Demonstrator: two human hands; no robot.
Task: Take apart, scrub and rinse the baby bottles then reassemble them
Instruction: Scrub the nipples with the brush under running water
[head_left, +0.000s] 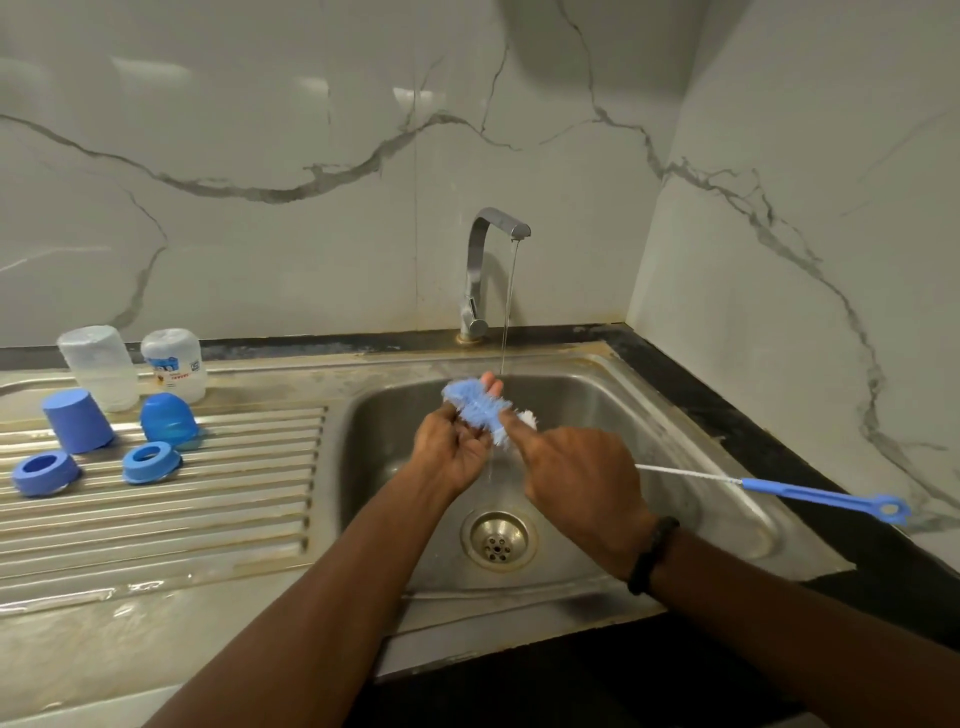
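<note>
We grip the bottle brush (480, 410) in both hands, left hand (457, 449) cradling the bristles, right hand (571, 480) pinching the wire, handle trailing right.

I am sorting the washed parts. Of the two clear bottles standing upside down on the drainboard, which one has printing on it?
The right bottle, behind the rounded blue cap. It carries a printed label; the left bottle, behind the taller blue cap, is plain.

The right-hand upturned bottle (174, 364) on the drainboard carries a printed label with blue and dark markings, but its lettering is too small and blurred to read.
</note>
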